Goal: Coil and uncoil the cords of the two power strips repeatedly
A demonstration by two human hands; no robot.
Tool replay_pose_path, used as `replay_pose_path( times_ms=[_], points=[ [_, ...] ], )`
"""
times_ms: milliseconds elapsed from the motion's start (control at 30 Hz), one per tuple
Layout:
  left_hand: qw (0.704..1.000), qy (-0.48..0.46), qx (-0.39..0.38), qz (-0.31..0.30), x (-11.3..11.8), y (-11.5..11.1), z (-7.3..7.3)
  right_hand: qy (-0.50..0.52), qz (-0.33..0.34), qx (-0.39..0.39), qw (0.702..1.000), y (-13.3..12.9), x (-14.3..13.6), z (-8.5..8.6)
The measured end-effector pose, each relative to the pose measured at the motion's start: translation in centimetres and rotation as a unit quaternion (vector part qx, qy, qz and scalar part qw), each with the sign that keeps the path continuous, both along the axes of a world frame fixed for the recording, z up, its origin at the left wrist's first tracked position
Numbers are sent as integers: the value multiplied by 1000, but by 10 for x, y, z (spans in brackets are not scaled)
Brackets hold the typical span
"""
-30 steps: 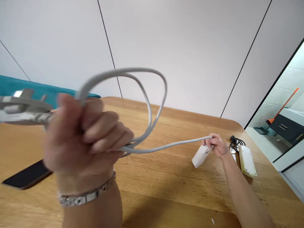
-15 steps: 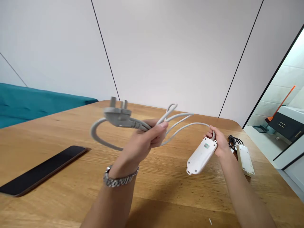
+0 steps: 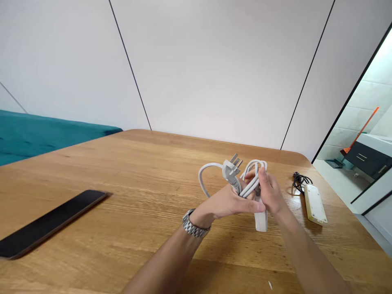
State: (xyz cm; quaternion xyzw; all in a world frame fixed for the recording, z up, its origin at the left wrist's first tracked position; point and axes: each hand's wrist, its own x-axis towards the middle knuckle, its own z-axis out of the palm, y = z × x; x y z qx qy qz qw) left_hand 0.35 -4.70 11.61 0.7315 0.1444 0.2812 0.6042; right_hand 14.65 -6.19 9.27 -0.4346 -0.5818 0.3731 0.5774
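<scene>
A white power strip (image 3: 261,220) hangs end-down between my two hands above the table, partly hidden by them. Its white cord (image 3: 252,187) is gathered in loops at the strip's upper end. My right hand (image 3: 272,195) is closed there, its thumb pressed on the loops. From the left, my left hand (image 3: 228,203), with a metal watch on the wrist, grips the cord bundle, and its thumb reaches across in front of the strip. Out of the left hand's grip the three-pin plug (image 3: 230,170) points up and right. A single loop of cord bows out left of the plug.
On the wooden table (image 3: 147,171), a second white power strip (image 3: 315,204) with a black cord (image 3: 301,181) lies at the right. A dark flat tablet-like object (image 3: 52,222) rests at the left. A teal seat (image 3: 52,134) and a pale wall (image 3: 214,73) stand behind.
My left hand has moved right with the plug and looped cord, meeting my right hand. The strip has swung from slanted to nearly upright, and the cord stretch between the hands is now bunched up.
</scene>
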Motion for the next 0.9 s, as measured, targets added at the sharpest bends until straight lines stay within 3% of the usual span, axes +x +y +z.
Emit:
replay_pose_path(
  times_ms=[100, 233, 400, 500, 567, 667, 800, 900],
  points=[
    [996, -12, -46, -81, 3, 3, -8, 5, 56, -40, 998, -3, 3, 4],
    [983, 36, -42, -177, 4, 5, -17, 46, 142, -96, 984, -4, 10, 7],
    [916, 48, -45, -395, 19, -1, -17, 106, 341, -185, 916, -13, 15, 6],
    [895, 45, -35, -443, 23, -2, -17, 138, 377, -180, 898, -18, 13, 6],
    [916, 43, -52, -396, 20, -1, -21, 158, 360, -164, 905, -17, 12, 6],
    [956, 23, -119, -268, 12, 5, -28, 189, 308, -149, 921, -9, 10, 5],
    [967, -21, -210, -144, 13, 13, -34, 227, 258, -165, 924, 5, 7, 3],
    [978, -60, -201, 17, 23, 19, -39, 266, 188, -177, 929, 13, 5, 1]
  ],
)
